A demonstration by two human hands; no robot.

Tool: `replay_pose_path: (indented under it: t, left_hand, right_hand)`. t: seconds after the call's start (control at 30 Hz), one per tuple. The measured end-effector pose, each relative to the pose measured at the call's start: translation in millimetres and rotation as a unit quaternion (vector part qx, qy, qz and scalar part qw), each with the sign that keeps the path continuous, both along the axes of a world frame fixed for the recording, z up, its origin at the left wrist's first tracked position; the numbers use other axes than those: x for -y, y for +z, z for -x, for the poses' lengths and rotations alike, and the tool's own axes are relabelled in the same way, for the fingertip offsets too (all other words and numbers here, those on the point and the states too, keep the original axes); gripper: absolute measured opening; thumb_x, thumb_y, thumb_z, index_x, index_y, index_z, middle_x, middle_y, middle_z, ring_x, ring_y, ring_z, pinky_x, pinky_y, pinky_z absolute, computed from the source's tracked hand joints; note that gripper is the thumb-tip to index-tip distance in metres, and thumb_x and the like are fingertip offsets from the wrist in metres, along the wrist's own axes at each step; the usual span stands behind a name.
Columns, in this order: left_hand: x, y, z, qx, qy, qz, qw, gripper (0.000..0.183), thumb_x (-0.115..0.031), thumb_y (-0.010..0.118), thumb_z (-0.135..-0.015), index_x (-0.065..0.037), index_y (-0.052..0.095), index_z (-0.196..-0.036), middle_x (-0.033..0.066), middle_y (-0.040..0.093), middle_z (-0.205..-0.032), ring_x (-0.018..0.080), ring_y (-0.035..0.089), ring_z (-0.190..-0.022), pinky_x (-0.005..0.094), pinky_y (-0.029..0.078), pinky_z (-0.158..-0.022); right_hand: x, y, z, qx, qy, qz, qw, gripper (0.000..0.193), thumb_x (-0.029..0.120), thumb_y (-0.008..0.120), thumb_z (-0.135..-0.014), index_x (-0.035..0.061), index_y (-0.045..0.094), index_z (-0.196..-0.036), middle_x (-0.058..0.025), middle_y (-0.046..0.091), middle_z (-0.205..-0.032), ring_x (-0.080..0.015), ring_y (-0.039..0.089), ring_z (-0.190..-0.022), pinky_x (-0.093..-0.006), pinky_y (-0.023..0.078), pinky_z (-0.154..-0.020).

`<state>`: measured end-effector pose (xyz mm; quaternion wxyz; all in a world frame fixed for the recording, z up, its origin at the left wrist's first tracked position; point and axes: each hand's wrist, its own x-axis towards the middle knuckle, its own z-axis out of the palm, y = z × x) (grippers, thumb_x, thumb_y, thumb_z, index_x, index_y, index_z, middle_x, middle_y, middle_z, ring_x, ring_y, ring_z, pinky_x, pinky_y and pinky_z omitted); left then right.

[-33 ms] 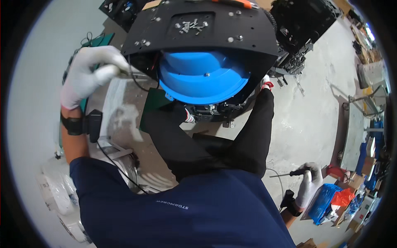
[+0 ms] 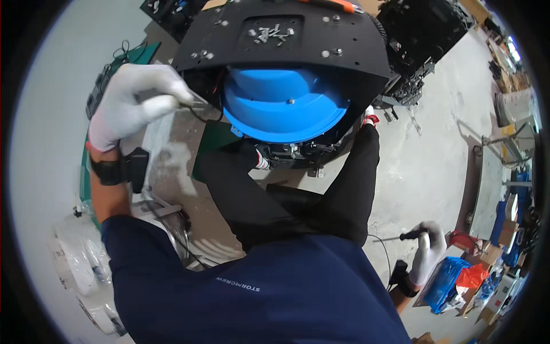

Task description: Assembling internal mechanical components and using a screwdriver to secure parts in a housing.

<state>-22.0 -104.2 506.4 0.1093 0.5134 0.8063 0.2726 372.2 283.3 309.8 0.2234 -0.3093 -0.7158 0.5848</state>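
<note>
Left hand (image 2: 140,106) has shifted rightward, pinching a cable (image 2: 197,116) (right hand (image 2: 429,255) grips a screwdriver (image 2: 411,235)).

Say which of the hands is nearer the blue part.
Left: the left hand is left of the blue part; the right hand is farther, lower right in view.

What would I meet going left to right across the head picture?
Left gloved hand, big blue curved part, right gloved hand holding a dark-handled screwdriver, crumpled red plastic.
</note>
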Motion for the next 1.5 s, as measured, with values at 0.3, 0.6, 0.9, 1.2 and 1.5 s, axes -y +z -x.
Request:
replay_pose_path:
  t: [0.3, 0.6, 0.9, 1.2, 1.5]
  left_hand:
    - [-7.1, -83.2, -33.3, 0.016, 0.019, -0.253, 0.967, 0.015, -0.005, 0.062, -0.091, 0.005, 0.071, -0.096, 0.0161, 0.072, -0.093, 0.0201, 0.069, -0.084, 0.0308, 0.055, -0.074]
    - [20.6, -78.0, -40.1, 0.008, 0.141, -0.194, 0.971, 0.012, -0.006, 0.065, -0.094, -0.001, 0.075, -0.098, 0.005, 0.075, -0.09, 0.0102, 0.069, -0.084, 0.0248, 0.054, -0.078]
    - [-61.0, -137.7, -49.4, 0.009, 0.137, -0.474, 0.87, 0.018, 0.006, 0.058, -0.092, 0.003, 0.071, -0.103, 0.0139, 0.073, -0.099, 0.0167, 0.071, -0.083, 0.0277, 0.057, -0.078]
    - [-91.3, -195.3, -29.4, 0.051, 0.195, -0.495, 0.845, 0.018, 0.002, 0.061, -0.091, 0.0, 0.074, -0.103, 0.0073, 0.073, -0.084, 0.0106, 0.07, -0.073, 0.0217, 0.054, -0.067]
    - [-92.1, -201.6, -23.4, -0.055, 0.185, -0.465, 0.864, 0.021, 0.002, 0.059, -0.089, 0.001, 0.073, -0.105, 0.0092, 0.072, -0.082, 0.0117, 0.066, -0.066, 0.0241, 0.053, -0.06]
  right_hand:
    - [5.8, 69.9, 129.8, -0.114, 0.202, -0.185, 0.955, 0.028, -0.009, 0.058, -0.076, -0.0071, 0.064, -0.103, -0.0117, 0.066, -0.091, -0.0168, 0.062, -0.085, -0.0283, 0.048, -0.081]
    - [-22.4, 126.0, 182.4, -0.322, 0.324, -0.22, 0.862, 0.049, 0.038, 0.067, -0.096, -0.0063, 0.062, -0.116, -0.0166, 0.064, -0.084, -0.0229, 0.062, -0.074, -0.0332, 0.053, -0.067]
    - [58.5, 141.0, 286.0, -0.269, 0.23, -0.274, 0.894, 0.026, 0.006, 0.073, -0.089, -0.0004, 0.072, -0.113, -0.0058, 0.072, -0.1, -0.0107, 0.066, -0.091, -0.0227, 0.052, -0.081]
    - [76.4, 107.0, 327.9, -0.323, 0.306, -0.26, 0.857, 0.028, 0.009, 0.065, -0.091, -0.0037, 0.07, -0.116, -0.01, 0.072, -0.096, -0.0115, 0.064, -0.077, -0.0233, 0.052, -0.069]
    - [66.3, 94.8, 344.7, -0.299, 0.334, -0.2, 0.871, 0.031, 0.015, 0.067, -0.097, -0.0046, 0.068, -0.121, -0.0101, 0.072, -0.1, -0.0091, 0.062, -0.07, -0.0209, 0.048, -0.062]
